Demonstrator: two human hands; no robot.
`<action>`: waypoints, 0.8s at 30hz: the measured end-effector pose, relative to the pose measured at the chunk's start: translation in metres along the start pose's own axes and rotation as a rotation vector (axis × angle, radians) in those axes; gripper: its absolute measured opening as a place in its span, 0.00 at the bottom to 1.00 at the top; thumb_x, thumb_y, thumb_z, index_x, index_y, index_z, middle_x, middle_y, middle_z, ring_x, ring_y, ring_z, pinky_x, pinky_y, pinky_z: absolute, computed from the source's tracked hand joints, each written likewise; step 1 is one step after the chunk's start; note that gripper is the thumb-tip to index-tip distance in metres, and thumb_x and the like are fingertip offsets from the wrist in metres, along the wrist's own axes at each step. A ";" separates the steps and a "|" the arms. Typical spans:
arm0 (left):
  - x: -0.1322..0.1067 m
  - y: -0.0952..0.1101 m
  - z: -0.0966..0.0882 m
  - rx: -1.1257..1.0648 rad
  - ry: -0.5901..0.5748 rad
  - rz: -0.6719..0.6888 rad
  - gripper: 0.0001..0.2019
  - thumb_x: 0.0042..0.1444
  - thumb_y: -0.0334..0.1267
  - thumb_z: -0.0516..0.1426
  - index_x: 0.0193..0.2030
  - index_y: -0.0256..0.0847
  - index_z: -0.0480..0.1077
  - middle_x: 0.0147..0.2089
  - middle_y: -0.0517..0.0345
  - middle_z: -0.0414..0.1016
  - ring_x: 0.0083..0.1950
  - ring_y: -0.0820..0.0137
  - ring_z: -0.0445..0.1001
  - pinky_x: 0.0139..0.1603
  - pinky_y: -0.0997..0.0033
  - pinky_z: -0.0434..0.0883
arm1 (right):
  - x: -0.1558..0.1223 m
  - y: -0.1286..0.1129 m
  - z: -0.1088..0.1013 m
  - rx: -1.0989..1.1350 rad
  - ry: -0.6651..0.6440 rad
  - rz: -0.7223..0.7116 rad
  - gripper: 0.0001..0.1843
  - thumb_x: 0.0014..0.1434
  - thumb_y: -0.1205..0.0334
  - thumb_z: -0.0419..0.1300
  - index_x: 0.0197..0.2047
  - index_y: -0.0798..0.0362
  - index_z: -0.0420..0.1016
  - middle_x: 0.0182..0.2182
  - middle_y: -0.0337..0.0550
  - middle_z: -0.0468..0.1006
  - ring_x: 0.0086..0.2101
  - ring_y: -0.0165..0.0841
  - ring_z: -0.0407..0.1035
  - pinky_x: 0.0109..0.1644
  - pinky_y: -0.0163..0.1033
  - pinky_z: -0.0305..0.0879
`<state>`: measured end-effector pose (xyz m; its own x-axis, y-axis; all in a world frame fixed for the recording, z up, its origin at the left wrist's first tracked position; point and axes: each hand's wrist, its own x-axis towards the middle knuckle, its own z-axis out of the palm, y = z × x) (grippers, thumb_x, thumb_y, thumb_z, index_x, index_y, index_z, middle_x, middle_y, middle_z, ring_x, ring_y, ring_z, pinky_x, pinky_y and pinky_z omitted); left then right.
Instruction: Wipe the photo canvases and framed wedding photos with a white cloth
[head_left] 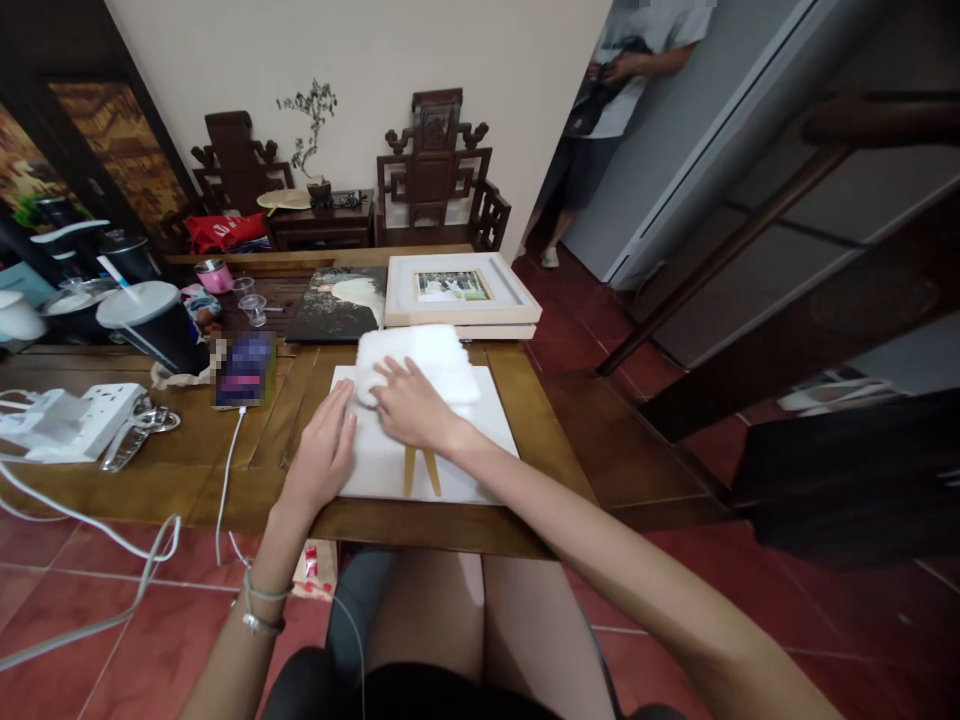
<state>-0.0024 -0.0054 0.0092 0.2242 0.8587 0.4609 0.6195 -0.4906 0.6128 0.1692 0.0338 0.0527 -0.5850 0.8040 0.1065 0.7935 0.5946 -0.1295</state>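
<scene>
A white board [480, 470] lies flat near the table's front edge, with two yellow-brown strips [424, 472] showing on its lower part. Over its upper part is a folded, fluffy white towel [435, 350]. My right hand [409, 405] presses on the towel, its fingers bent into the cloth. The towel hides much of the board's face. Along the board's left edge rests my left hand [326, 450], fingers stretched out and thumb apart, touching the edge.
Behind the board lie a pale picture frame [517, 300] and a dark portrait panel [307, 310]. Leftward are a charging phone [244, 370], a black cup [161, 325] and a white power strip [94, 420]. Beyond the table, a person [607, 110] stands by the grey fridge.
</scene>
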 end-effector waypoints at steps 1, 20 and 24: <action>0.000 0.000 -0.002 -0.056 0.013 -0.026 0.26 0.68 0.45 0.45 0.67 0.31 0.62 0.69 0.40 0.62 0.72 0.60 0.60 0.72 0.55 0.56 | -0.001 -0.006 0.003 0.005 0.001 -0.047 0.19 0.61 0.68 0.52 0.51 0.59 0.78 0.64 0.59 0.66 0.65 0.49 0.54 0.68 0.55 0.45; -0.001 -0.011 0.008 0.042 -0.153 -0.106 0.23 0.67 0.44 0.47 0.60 0.32 0.71 0.65 0.41 0.69 0.69 0.58 0.64 0.71 0.48 0.57 | -0.060 0.001 -0.020 -0.017 -0.097 0.006 0.15 0.60 0.69 0.53 0.45 0.57 0.78 0.61 0.61 0.70 0.64 0.45 0.58 0.68 0.59 0.47; -0.001 -0.011 0.007 0.054 -0.138 -0.092 0.22 0.66 0.43 0.47 0.58 0.32 0.72 0.64 0.41 0.70 0.68 0.58 0.65 0.71 0.48 0.58 | -0.020 0.005 -0.017 -0.063 -0.098 0.068 0.20 0.63 0.69 0.50 0.54 0.63 0.75 0.62 0.67 0.67 0.66 0.51 0.55 0.67 0.61 0.48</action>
<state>-0.0040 0.0004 -0.0023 0.2637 0.9137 0.3092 0.6810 -0.4034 0.6112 0.1876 0.0207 0.0671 -0.5404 0.8414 0.0026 0.8393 0.5392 -0.0702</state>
